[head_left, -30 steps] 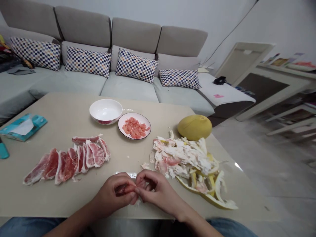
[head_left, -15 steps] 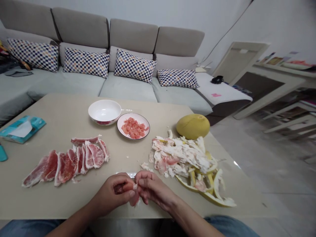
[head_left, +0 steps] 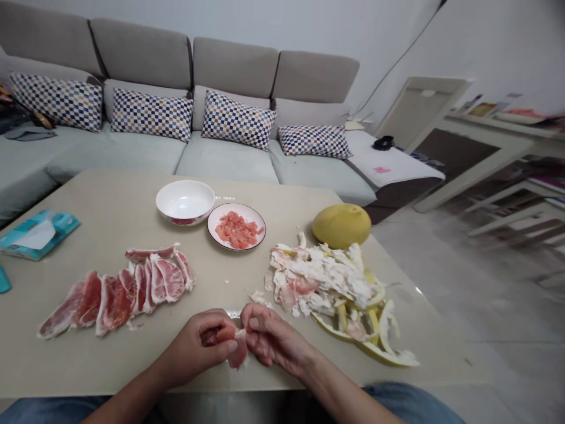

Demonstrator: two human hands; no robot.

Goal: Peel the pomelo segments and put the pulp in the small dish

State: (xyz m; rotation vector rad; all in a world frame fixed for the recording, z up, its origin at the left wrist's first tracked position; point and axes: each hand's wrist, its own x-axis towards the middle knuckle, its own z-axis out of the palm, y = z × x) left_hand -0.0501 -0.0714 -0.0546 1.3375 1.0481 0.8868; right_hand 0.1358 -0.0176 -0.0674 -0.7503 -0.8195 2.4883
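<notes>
Both my hands meet at the table's near edge around one pink pomelo segment (head_left: 238,348). My left hand (head_left: 200,348) is curled round it, and my right hand (head_left: 270,338) pinches its pale skin from the right. To the left lies a row of several peeled pomelo segments (head_left: 119,288). Beyond my hands stand a small plate of pink pomelo pieces (head_left: 237,231) and a white bowl (head_left: 185,200).
A heap of white pith and yellow peel (head_left: 335,288) lies right of my hands, with a whole yellow pomelo (head_left: 341,225) behind it. A teal tissue pack (head_left: 35,235) sits at the table's left edge. A grey sofa (head_left: 220,153) with checked cushions stands behind the beige table (head_left: 110,200).
My hands have stayed together at the near edge; the pink segment now shows more between them, with skin pulled downward. The view has shifted slightly right.
</notes>
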